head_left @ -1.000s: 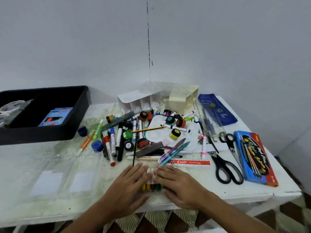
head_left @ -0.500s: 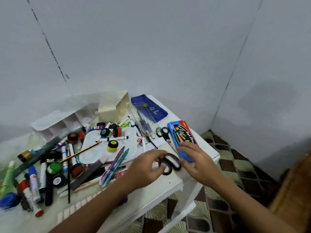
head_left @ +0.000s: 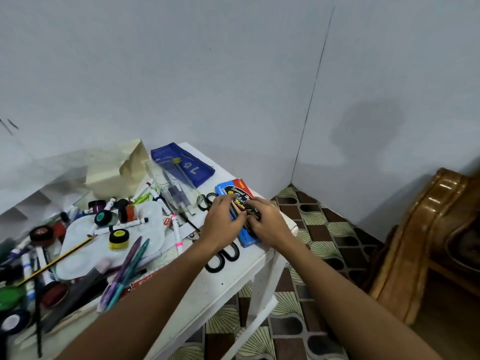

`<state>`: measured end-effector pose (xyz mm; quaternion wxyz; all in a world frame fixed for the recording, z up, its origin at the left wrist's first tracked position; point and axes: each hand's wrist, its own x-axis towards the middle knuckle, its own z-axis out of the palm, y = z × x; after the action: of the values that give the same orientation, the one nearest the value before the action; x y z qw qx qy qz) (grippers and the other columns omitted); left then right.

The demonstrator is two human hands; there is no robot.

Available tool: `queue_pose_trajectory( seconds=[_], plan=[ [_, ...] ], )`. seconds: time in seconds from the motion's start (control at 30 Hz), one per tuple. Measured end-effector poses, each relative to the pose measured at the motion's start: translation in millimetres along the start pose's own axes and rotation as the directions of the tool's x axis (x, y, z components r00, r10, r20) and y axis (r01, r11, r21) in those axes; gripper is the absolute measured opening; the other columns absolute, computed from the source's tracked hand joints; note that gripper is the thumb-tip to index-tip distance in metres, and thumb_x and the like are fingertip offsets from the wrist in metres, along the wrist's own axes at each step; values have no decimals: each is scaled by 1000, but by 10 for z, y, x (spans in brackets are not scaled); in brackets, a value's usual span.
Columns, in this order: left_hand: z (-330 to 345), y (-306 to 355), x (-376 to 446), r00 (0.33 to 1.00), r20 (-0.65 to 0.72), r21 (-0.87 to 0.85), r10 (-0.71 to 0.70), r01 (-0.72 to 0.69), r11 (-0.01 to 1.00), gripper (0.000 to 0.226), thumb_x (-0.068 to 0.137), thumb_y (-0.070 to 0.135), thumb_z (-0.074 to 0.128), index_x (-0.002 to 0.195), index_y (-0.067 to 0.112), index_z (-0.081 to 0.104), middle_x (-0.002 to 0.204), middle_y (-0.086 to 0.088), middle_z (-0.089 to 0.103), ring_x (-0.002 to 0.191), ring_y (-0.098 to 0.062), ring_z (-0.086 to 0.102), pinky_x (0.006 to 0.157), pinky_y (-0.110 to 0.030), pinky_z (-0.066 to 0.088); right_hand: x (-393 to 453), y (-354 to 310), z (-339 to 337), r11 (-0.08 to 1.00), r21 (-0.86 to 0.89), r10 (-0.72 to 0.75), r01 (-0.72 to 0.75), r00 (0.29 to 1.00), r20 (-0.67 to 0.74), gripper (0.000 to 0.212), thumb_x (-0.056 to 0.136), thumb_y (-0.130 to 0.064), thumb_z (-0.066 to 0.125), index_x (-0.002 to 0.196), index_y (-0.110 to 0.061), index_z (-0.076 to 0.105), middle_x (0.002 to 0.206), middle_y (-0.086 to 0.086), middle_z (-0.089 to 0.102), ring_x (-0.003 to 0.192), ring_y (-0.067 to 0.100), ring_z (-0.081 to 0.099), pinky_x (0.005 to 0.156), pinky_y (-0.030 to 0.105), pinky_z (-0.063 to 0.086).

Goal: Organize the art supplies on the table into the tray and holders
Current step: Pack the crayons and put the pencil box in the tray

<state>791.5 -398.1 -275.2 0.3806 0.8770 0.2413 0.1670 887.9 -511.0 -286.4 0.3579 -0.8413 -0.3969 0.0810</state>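
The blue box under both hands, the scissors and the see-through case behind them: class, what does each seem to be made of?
Blue box: printed card, slightly glossy, with sharp folded edges. Scissors: black loops look like smooth moulded plastic; blades hidden. See-through case: clear rigid plastic, with things showing through it.

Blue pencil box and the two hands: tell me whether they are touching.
Touching. The head view shows the left hand and the right hand both lying on the blue pencil box near the table corner, fingers pressed onto its printed lid.
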Motion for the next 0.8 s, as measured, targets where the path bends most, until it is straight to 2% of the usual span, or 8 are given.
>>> queue_pose_trajectory(
  seconds=[0.1,0.17,0.23,0.33,0.4,0.57,0.73,0.8],
  plan=[
    [-17,117,12,997,-51,-138,-62,54,989,62,86,27,66,141,16,41,133,-4,45,119,-16,50,99,-29,44,-4,-19,49,973,219,105,-68,982,-160,45,85,0,60,129,-8,55,126,10,55,113,21,57,93,31,50],
    [-58,185,39,992,-70,-262,-110,88,961,73,75,41,71,139,21,41,130,-5,51,116,-16,54,97,-36,50,-12,-106,-13,903,418,224,-103,941,-252,48,83,6,59,128,-11,54,123,7,54,105,14,60,81,25,55],
    [-149,224,22,984,-79,-375,-159,119,920,75,72,47,75,135,24,41,118,0,60,103,-9,62,86,-35,56,-27,-286,-91,776,622,327,-106,911,-252,52,84,7,60,131,-13,51,121,4,54,99,5,59,70,17,54],
    [-399,345,-54,973,-102,-561,-207,115,820,70,80,27,77,137,23,37,105,15,61,89,4,62,83,-27,54,-103,-661,-181,490,869,370,-71,919,-133,56,85,10,61,133,-17,47,116,8,63,101,17,66,77,32,58],
    [-596,359,-137,971,-110,-639,-213,95,763,79,74,32,82,138,22,36,116,6,64,98,-4,65,92,-35,53,-228,-942,-157,429,902,299,-40,949,-99,55,85,11,61,130,-17,48,109,11,67,99,21,68,80,35,58],
    [-1182,168,-625,949,-157,-607,-275,127,784,119,44,56,85,144,22,32,122,2,59,105,-10,65,94,-38,53,-644,-1501,172,587,800,-74,125,992,-100,51,83,8,65,130,-8,51,109,4,66,101,13,66,80,28,56],
    [-1791,-170,-1319,898,-234,-530,-373,204,823,96,48,40,93,131,20,49,111,-2,65,97,-15,68,89,-43,56,-925,-1910,669,596,791,-331,137,940,86,54,84,-6,70,133,-14,49,113,1,66,103,13,65,83,32,56],
    [-2039,-297,-1652,880,-279,-485,-384,216,848,92,51,39,93,130,20,51,109,1,66,93,-10,69,86,-36,57,-1001,-2035,837,626,762,-432,166,887,161,52,86,-19,69,134,-20,49,112,1,65,100,16,65,82,34,57]
  ],
)
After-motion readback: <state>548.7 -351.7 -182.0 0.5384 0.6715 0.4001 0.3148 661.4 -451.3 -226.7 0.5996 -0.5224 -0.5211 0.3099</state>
